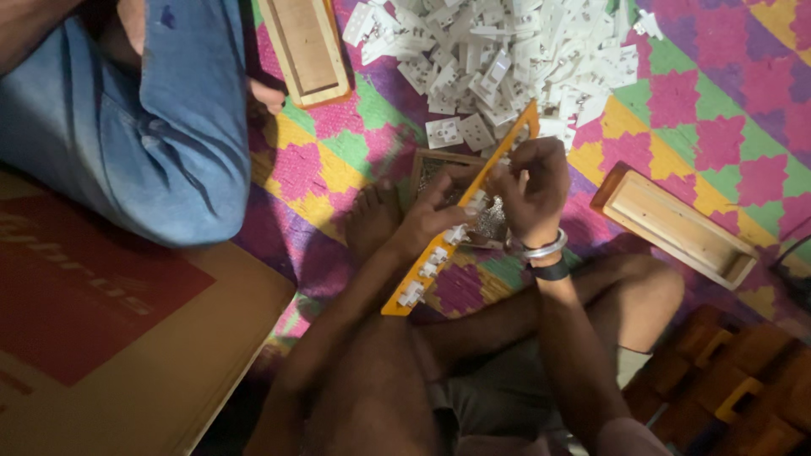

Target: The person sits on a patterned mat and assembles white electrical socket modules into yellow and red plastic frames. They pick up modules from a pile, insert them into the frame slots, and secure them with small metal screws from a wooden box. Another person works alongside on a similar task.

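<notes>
With the left hand (435, 211) steadying the tilted orange strip (460, 211) and the right hand's (532, 190) fingers closed on a white piece, seated white parts (427, 270) could slip loose

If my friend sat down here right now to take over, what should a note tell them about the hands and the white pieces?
Left hand: steadies the long orange strip, fingers spread on it.
Right hand: closed near the strip's upper part; whether it holds a piece cannot be told.
White plastic pieces: several already sit in a row along the strip's lower half.
Left: the upper part looks unfilled; a big pile of white pieces lies on the patterned mat ahead.
Nearby: a wooden tray at right, another at top.
</notes>
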Available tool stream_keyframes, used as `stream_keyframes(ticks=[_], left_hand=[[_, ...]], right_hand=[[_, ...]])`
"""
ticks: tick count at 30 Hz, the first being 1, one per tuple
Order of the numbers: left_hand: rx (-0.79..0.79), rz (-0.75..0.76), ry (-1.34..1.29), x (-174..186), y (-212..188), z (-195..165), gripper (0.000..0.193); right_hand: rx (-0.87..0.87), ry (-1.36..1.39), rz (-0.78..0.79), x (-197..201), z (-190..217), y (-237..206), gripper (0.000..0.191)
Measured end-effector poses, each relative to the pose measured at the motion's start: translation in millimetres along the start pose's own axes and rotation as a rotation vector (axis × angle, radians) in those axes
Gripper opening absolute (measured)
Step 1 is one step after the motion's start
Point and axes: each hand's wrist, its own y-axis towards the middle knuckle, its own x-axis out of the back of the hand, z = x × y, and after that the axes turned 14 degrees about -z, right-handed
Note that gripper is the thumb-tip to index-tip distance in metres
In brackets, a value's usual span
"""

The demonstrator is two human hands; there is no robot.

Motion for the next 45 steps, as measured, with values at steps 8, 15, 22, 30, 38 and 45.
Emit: stream_keyframes(ticks=[8,15,22,30,38,45], left_hand=[[-0.011,0.048,0.007,1,0,1,0.057],[0.099,-0.007,0.002,0,-1,7,0.055],[-0.065,0.028,0.183,-7,8,-18,0.060],[-0.956,0.033,1.347,-37,0,-78,0.077],[-0.908,-0.421,1.802,3,-28,-59,0.085],[-0.693,-0.370,1.743,16,-28,-45,0.084]], right_hand=[[-0.021,-0.042,0.024,5,-1,4,0.033],[-0.059,0.021,0.002,4,-8,-2,0.033],[-0.283,0.427,-0.103,18,7,35,0.022],[-0.401,0.066,-0.160,63,33,20,0.032],[-0.398,-0.227,-0.066,73,-51,31,0.037],[0.072,-0.867,-0.045,121,-122,116,0.058]])
